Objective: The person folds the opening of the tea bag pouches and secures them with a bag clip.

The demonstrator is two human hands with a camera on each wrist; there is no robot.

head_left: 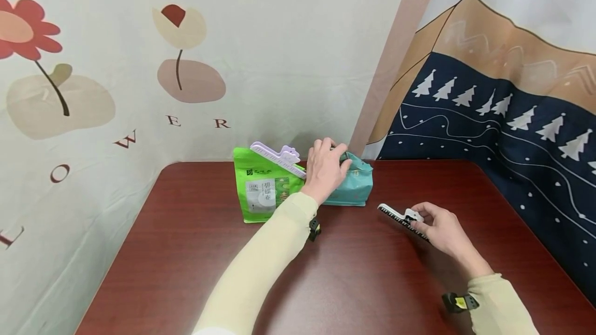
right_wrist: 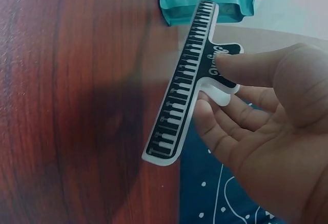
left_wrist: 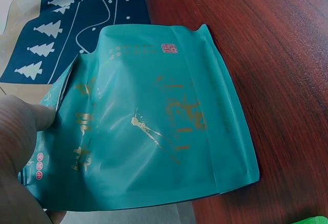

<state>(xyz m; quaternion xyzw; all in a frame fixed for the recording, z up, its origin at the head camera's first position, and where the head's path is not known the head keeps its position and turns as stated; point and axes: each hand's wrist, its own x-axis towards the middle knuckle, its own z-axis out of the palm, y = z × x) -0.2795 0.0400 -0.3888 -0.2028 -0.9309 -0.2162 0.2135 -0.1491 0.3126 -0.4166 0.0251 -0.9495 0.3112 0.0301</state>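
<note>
A teal tea bag (head_left: 356, 182) with gold print stands near the table's back edge. My left hand (head_left: 324, 167) grips its top; in the left wrist view the thumb (left_wrist: 45, 116) presses on the folded upper edge, and most other fingers are hidden behind the bag. To the right, above the table, my right hand (head_left: 440, 229) pinches a black-and-white sealing clip (head_left: 396, 214) with a piano-key pattern. The right wrist view shows the thumb on the tab of this clip (right_wrist: 187, 75) and fingers beneath it. The long bar grips nothing.
Left of the teal bag stands a green tea bag (head_left: 256, 182) with a lilac clip (head_left: 274, 158) slanting across its top corner. The brown wooden table (head_left: 195, 252) ends at a patterned cloth backdrop (head_left: 279, 40) behind and to the right.
</note>
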